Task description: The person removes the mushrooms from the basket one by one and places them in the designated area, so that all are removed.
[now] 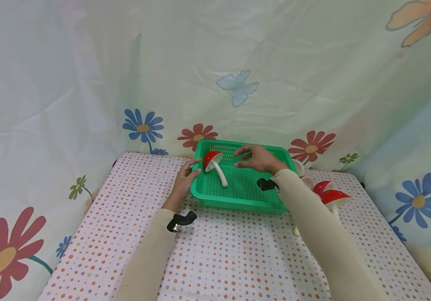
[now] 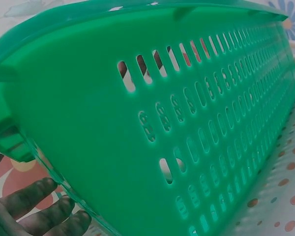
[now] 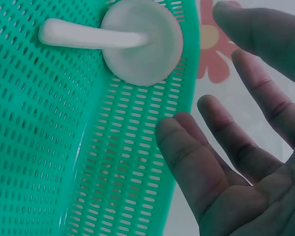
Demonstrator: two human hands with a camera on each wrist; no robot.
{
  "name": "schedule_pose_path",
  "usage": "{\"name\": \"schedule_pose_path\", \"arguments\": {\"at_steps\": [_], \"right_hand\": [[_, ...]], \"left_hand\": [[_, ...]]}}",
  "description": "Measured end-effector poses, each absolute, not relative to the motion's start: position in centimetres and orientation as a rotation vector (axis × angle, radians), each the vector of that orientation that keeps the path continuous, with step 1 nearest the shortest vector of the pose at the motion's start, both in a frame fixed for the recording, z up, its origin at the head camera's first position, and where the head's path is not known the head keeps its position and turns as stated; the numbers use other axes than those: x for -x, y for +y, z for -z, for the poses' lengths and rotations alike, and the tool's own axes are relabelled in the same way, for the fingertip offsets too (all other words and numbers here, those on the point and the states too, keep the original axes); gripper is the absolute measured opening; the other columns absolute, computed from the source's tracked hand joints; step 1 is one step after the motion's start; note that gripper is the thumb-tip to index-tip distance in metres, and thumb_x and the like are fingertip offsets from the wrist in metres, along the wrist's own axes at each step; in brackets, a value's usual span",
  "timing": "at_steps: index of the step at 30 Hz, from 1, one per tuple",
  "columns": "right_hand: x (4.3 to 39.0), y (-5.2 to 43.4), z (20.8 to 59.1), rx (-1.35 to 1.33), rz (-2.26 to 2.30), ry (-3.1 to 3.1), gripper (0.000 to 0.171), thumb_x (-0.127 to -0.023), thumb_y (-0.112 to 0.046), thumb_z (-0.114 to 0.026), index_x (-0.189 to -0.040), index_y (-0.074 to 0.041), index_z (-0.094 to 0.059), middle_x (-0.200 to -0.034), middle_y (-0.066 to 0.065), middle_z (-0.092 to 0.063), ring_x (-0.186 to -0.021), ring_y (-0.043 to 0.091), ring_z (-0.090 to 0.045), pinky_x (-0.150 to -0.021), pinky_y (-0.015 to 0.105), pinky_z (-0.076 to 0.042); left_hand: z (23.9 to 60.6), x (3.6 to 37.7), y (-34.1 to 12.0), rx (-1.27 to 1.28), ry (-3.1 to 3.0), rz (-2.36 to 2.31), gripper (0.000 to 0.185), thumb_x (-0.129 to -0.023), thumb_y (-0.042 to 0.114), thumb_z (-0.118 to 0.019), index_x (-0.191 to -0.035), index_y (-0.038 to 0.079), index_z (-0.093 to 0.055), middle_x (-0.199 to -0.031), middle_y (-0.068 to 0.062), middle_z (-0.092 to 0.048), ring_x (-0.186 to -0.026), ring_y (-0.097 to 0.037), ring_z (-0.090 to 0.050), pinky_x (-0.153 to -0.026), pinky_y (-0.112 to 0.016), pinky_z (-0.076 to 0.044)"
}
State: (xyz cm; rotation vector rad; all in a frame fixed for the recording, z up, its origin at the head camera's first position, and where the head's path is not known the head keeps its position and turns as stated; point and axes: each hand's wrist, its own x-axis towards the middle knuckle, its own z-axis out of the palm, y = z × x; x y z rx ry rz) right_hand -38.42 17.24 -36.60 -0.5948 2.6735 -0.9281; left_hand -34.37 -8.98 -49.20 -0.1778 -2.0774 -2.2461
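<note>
A toy mushroom [image 1: 213, 160] with a red, white-dotted cap and white stem lies in the left part of a green plastic basket [image 1: 245, 206]. In the right wrist view, the mushroom [image 3: 137, 59] shows its pale underside, cap against the basket's wall. My left hand [image 1: 181, 183] rests on the basket's left end; in the left wrist view its fairly straight fingers [image 2: 37, 201] touch the outer wall. Above the basket's middle hovers my right hand [image 1: 258, 159], fingers spread and holding nothing, to the right of the mushroom and apart from it.
Several more red-capped mushrooms [image 1: 333, 196] are at the basket's right, partly behind my right sleeve. A dotted cloth [image 1: 230, 259] covers the table. A flowered curtain [image 1: 185, 75] hangs close behind the basket.
</note>
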Motion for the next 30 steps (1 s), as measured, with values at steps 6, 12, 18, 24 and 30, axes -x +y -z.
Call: {"name": "schedule_pose_path", "arguments": {"at_steps": [6, 12, 18, 24, 30], "right_hand": [[39.8, 16.3, 37.0, 0.656, 0.895, 2.659, 0.043, -0.092, -0.024, -0.071, -0.129, -0.006, -0.06, -0.141, 0.021, -0.052, -0.132, 0.044, -0.049, -0.099, 0.051, -0.05], [40.4, 15.2, 37.3, 0.683, 0.919, 2.639, 0.04, -0.093, -0.021, -0.069, -0.129, -0.007, -0.06, -0.142, 0.022, -0.049, -0.132, 0.045, -0.048, -0.1, 0.05, -0.05], [41.0, 14.6, 38.0, 0.636, 0.956, 2.623, 0.04, -0.093, -0.021, -0.069, -0.129, -0.006, -0.06, -0.144, 0.02, -0.049, -0.133, 0.043, -0.048, -0.1, 0.051, -0.049], [41.4, 14.2, 38.9, 0.631, 0.965, 2.639, 0.043, -0.093, -0.02, -0.069, -0.13, -0.003, -0.059, -0.145, 0.018, -0.047, -0.134, 0.043, -0.047, -0.101, 0.052, -0.048], [41.6, 13.4, 39.8, 0.629, 1.039, 2.65, 0.04, -0.092, -0.019, -0.07, -0.128, -0.004, -0.06, -0.146, 0.015, -0.048, -0.135, 0.042, -0.046, -0.102, 0.053, -0.047]], "left_hand": [[49.3, 34.5, -9.0, 0.18, -2.089, 2.246, 0.04, -0.1, 0.017, -0.056, -0.14, 0.021, -0.055, -0.153, -0.004, -0.04, -0.139, -0.031, -0.042, -0.109, -0.053, -0.039], [49.4, 34.8, -9.1, 0.176, -2.071, 2.241, 0.04, -0.1, 0.015, -0.056, -0.14, 0.019, -0.055, -0.15, -0.009, -0.044, -0.134, -0.032, -0.047, -0.107, -0.055, -0.042], [49.5, 35.0, -9.0, 0.197, -2.08, 2.232, 0.041, -0.101, 0.014, -0.055, -0.141, 0.017, -0.053, -0.149, -0.013, -0.045, -0.132, -0.033, -0.049, -0.104, -0.053, -0.044], [49.4, 34.9, -8.9, 0.187, -2.085, 2.244, 0.041, -0.101, 0.015, -0.055, -0.142, 0.017, -0.053, -0.148, -0.015, -0.046, -0.132, -0.034, -0.049, -0.104, -0.052, -0.045], [49.3, 34.9, -9.0, 0.193, -2.09, 2.235, 0.04, -0.101, 0.016, -0.055, -0.141, 0.018, -0.053, -0.149, -0.014, -0.045, -0.134, -0.034, -0.048, -0.105, -0.055, -0.043]]}}
